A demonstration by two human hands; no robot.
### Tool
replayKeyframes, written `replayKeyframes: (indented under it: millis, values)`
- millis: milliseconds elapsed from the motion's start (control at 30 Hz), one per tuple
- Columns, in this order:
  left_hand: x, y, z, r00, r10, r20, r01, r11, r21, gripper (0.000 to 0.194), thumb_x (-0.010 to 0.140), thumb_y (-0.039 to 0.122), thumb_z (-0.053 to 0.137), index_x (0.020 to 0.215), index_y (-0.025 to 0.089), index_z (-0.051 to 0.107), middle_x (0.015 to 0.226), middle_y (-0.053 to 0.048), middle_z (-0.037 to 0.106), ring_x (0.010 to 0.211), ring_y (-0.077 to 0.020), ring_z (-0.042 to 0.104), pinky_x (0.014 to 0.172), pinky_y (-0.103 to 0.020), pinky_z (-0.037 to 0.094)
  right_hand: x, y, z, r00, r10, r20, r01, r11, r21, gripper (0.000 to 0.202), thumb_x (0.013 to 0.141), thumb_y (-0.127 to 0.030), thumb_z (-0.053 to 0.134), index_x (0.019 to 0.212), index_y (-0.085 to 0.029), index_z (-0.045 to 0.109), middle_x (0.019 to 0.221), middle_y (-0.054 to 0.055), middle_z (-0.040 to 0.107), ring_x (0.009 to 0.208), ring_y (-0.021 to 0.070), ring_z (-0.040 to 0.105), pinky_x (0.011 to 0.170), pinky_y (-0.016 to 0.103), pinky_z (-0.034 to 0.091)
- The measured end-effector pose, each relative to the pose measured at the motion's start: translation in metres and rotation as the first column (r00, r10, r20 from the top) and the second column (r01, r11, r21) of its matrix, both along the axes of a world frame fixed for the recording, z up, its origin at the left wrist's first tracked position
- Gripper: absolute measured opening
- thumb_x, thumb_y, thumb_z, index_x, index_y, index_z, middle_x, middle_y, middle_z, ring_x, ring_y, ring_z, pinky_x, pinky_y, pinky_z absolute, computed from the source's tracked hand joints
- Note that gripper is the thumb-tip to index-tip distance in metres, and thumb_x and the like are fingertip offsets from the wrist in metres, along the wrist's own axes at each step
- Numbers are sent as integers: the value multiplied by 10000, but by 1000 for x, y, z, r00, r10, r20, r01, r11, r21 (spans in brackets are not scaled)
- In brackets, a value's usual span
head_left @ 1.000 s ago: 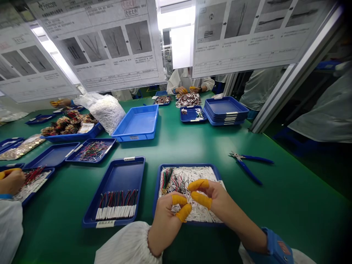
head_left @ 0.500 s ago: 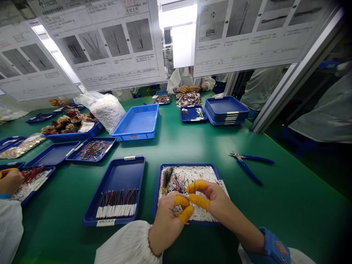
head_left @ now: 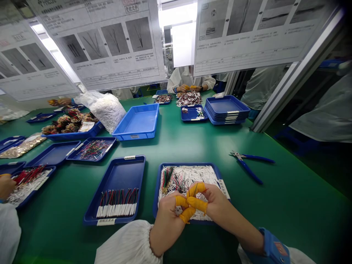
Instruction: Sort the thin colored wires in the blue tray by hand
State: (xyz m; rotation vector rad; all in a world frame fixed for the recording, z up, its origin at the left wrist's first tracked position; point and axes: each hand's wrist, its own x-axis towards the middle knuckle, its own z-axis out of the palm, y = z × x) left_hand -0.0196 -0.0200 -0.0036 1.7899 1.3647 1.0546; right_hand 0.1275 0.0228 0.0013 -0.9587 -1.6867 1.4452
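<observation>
Yellow finger cots cover the thumb and fingertips of both hands, which meet over a blue tray (head_left: pixel 217 169) of white sleeves (head_left: pixel 198 172). My left hand (head_left: pixel 166 220) pinches at the meeting point; what lies between its fingertips is hidden. Thumb and forefinger of my right hand (head_left: pixel 213 200) are closed on thin wires (head_left: pixel 195 189), whose dark and green ends stick up by the forefinger. Behind the hands, a bundle of red, black and green wires (head_left: pixel 167 178) rests on the sleeves. To the left, another blue tray (head_left: pixel 122 172) holds a row of wires with white sleeves (head_left: pixel 117 210).
Blue-handled pliers (head_left: pixel 249 167) lie at right. Farther back are a light blue bin (head_left: pixel 137 121), a bag of white pieces (head_left: pixel 106 110) and stacked trays (head_left: pixel 227 110). A co-worker's hand (head_left: pixel 6 187) is at the left edge; another person (head_left: pixel 191 82) sits opposite.
My two hands have come slightly closer together, fingertips now touching, with the wires standing more plainly beside my right forefinger. The co-worker's hand at left has shifted down and left.
</observation>
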Motion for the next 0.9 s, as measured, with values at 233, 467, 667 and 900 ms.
replayKeyframes:
  millis: [233, 467, 667, 900]
  values:
    - [-4, -1, 8, 996, -59, 74, 63, 996, -59, 180, 797, 207, 524, 670, 131, 628, 729, -54, 633, 676, -155, 564, 638, -241, 424, 5, 3, 4, 997, 14, -70, -19, 996, -82, 135, 715, -297, 630, 792, -187, 640, 777, 33, 638, 757, 186, 583, 731, 324, 471]
    - [-6, 2, 2, 928, -140, 345, 244, 928, -280, 244, 809, 270, 498, 669, 116, 624, 609, -28, 584, 589, -132, 535, 571, -222, 418, 4, 0, 5, 992, 17, -127, -14, 999, 30, 104, 752, -282, 583, 723, -184, 603, 698, 8, 570, 627, 141, 526, 601, 273, 451]
    - [-2, -1, 7, 964, -123, 236, 158, 978, -139, 149, 775, 250, 560, 789, 120, 633, 745, -55, 620, 678, -155, 558, 637, -240, 435, 2, -1, 2, 995, -78, -64, 85, 991, 107, 72, 751, -214, 540, 685, -186, 548, 642, -3, 542, 603, 143, 497, 577, 271, 414]
    - [0, -3, 5, 994, -86, 74, 87, 996, -9, 140, 781, 192, 541, 706, 130, 642, 702, -61, 634, 662, -158, 568, 616, -229, 429, -3, -1, 0, 991, -137, -2, 136, 986, 98, 180, 727, -297, 566, 611, -183, 489, 609, 1, 512, 589, 159, 481, 574, 291, 394]
